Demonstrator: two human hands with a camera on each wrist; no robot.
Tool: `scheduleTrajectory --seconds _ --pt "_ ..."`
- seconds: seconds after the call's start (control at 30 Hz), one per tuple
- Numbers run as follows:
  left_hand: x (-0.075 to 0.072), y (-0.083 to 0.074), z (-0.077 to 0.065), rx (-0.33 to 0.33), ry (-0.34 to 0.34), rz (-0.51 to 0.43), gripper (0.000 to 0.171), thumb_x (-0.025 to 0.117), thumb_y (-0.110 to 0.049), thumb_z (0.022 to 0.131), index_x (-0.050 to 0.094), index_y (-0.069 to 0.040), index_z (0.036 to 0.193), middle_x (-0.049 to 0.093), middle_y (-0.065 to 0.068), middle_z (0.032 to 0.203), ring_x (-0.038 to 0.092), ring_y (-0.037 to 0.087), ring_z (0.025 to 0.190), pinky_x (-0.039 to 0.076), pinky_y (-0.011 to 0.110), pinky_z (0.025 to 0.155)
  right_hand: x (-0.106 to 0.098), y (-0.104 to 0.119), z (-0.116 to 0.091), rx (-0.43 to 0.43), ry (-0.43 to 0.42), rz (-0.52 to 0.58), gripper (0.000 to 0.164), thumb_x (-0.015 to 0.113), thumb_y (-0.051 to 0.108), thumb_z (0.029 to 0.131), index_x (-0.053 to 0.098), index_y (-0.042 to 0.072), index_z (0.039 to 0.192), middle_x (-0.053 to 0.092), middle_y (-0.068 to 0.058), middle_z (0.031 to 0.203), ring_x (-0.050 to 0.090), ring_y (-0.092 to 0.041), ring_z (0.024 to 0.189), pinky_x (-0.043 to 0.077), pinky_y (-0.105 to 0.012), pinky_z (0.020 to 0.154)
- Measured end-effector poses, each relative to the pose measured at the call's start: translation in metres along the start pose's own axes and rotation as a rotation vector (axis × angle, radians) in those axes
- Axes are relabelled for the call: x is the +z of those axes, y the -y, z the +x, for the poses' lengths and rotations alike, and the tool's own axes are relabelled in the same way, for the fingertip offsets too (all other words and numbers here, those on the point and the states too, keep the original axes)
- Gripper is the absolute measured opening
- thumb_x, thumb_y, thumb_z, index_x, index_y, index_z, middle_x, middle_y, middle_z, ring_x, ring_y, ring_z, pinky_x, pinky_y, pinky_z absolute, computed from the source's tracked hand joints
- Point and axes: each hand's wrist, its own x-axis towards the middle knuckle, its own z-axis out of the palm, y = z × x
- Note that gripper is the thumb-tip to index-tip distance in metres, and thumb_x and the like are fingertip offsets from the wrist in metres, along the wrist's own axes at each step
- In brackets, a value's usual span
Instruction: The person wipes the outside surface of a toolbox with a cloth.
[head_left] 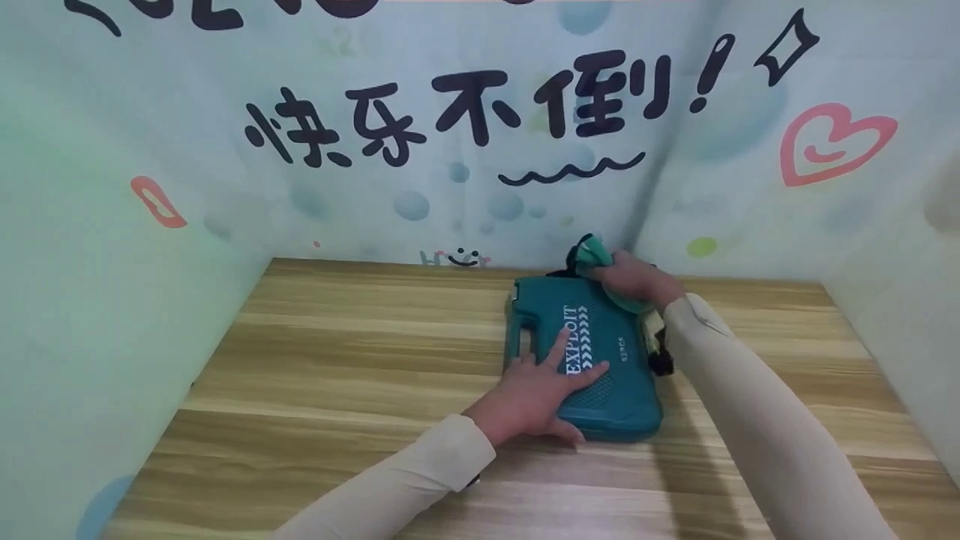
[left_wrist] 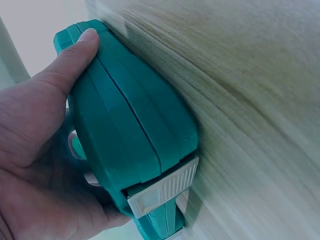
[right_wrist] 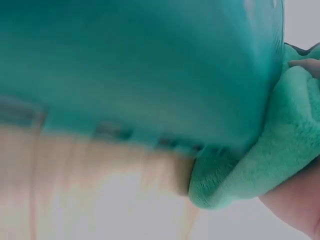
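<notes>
A teal plastic tool case [head_left: 615,390] with "EXPLOIT" printed on its lid lies flat on the wooden table. My left hand [head_left: 529,394] rests on it with fingers spread over the lid. In the left wrist view, the left thumb [left_wrist: 80,52] presses the case's side wall, above a grey latch [left_wrist: 165,187]. At the far right corner, my right hand [head_left: 637,279] holds a bunched mint-green cloth [head_left: 594,251]. The right wrist view has the fuzzy cloth [right_wrist: 280,145] folded against the case's rounded edge, with part of the hand behind it.
Wood-grain tabletop [head_left: 337,360] surrounds the case. A printed backdrop [head_left: 450,202] with dark lettering rises behind the table, and pale side walls stand at left and right. A small black piece [head_left: 660,363] hangs below the right wrist, beside the case.
</notes>
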Motion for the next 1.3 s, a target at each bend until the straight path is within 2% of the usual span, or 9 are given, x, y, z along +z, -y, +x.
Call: scheduleTrajectory --seconds 0.2,0.4,0.5,0.67,0.87,1.0,1.1,1.2,1.3 --pt "0.001 0.001 0.000 0.010 -0.006 -0.007 0.101 0.074 -0.064 0.082 0.011 -0.051 0.160 -0.007 0.015 0.169 0.029 0.052 0.142 0.029 0.059 0.112 0.002 -0.022 -0.015 -0.001 -0.060 0.155 0.050 0.046 0.045 0.105 0.049 -0.003 0.119 0.050 -0.019 0.110 0.051 -0.035 0.104 0.042 -0.046 0.090" --pt "0.000 0.002 -0.001 0.018 -0.017 -0.017 0.099 0.073 -0.064 0.083 0.012 -0.051 0.160 -0.006 0.014 0.169 0.026 0.054 0.142 0.028 0.060 0.112 0.017 -0.044 -0.030 -0.090 -0.238 0.356 0.038 0.049 0.039 0.106 0.051 0.001 0.107 0.052 -0.019 0.111 0.052 -0.032 0.104 0.041 -0.045 0.092" --pt "0.000 0.002 -0.003 0.026 -0.025 -0.022 0.099 0.073 -0.064 0.083 0.013 -0.050 0.160 -0.005 0.014 0.169 0.027 0.055 0.142 0.028 0.059 0.112 0.028 -0.049 -0.045 -0.110 -0.295 0.450 0.039 0.048 0.039 0.107 0.053 0.000 0.113 0.054 -0.019 0.118 0.052 -0.031 0.109 0.040 -0.046 0.097" --pt "0.000 0.002 -0.002 0.017 -0.042 -0.039 0.099 0.073 -0.065 0.082 0.014 -0.050 0.160 -0.005 0.014 0.169 0.034 0.056 0.138 0.030 0.060 0.111 0.040 -0.053 -0.073 -0.100 -0.298 0.545 0.038 0.046 0.037 0.109 0.050 0.000 0.118 0.050 -0.018 0.119 0.049 -0.030 0.110 0.039 -0.042 0.094" --pt "0.000 0.007 0.000 0.010 -0.040 -0.088 0.098 0.073 -0.067 0.081 0.015 -0.052 0.159 -0.006 0.010 0.169 0.031 0.056 0.139 0.031 0.061 0.110 0.046 -0.062 -0.094 -0.181 -0.294 0.539 0.031 0.047 0.029 0.110 0.051 -0.001 0.120 0.051 -0.015 0.114 0.048 -0.028 0.107 0.040 -0.038 0.092" --pt "-0.007 0.016 -0.003 0.054 -0.009 -0.132 0.093 0.073 -0.061 0.086 0.018 -0.049 0.160 -0.006 0.007 0.170 0.029 0.052 0.142 0.032 0.057 0.110 0.047 -0.067 -0.105 -0.227 -0.329 0.558 0.029 0.050 0.021 0.108 0.050 -0.003 0.125 0.049 -0.016 0.113 0.046 -0.027 0.106 0.038 -0.037 0.092" --pt "-0.013 0.023 -0.007 0.093 0.019 -0.133 0.088 0.072 -0.055 0.090 0.021 -0.047 0.160 -0.005 0.005 0.170 0.026 0.048 0.145 0.032 0.054 0.112 0.048 -0.068 -0.117 -0.242 -0.348 0.542 0.023 0.050 0.015 0.107 0.051 -0.005 0.118 0.049 -0.016 0.105 0.047 -0.027 0.100 0.040 -0.036 0.086" --pt "-0.016 0.029 -0.014 0.099 0.021 -0.118 0.084 0.071 -0.057 0.091 0.025 -0.046 0.160 0.000 0.003 0.170 0.020 0.045 0.148 0.027 0.055 0.114 0.052 -0.068 -0.131 -0.291 -0.368 0.473 0.016 0.051 0.009 0.106 0.054 -0.005 0.113 0.051 -0.013 0.101 0.049 -0.024 0.096 0.043 -0.031 0.081" --pt "-0.018 0.033 -0.020 0.077 0.001 -0.094 0.085 0.070 -0.061 0.089 0.028 -0.042 0.160 0.004 0.003 0.170 0.020 0.041 0.149 0.024 0.055 0.115 0.059 -0.065 -0.149 -0.417 -0.377 0.344 0.009 0.054 0.000 0.102 0.058 -0.004 0.109 0.055 -0.009 0.095 0.052 -0.023 0.090 0.045 -0.028 0.077"
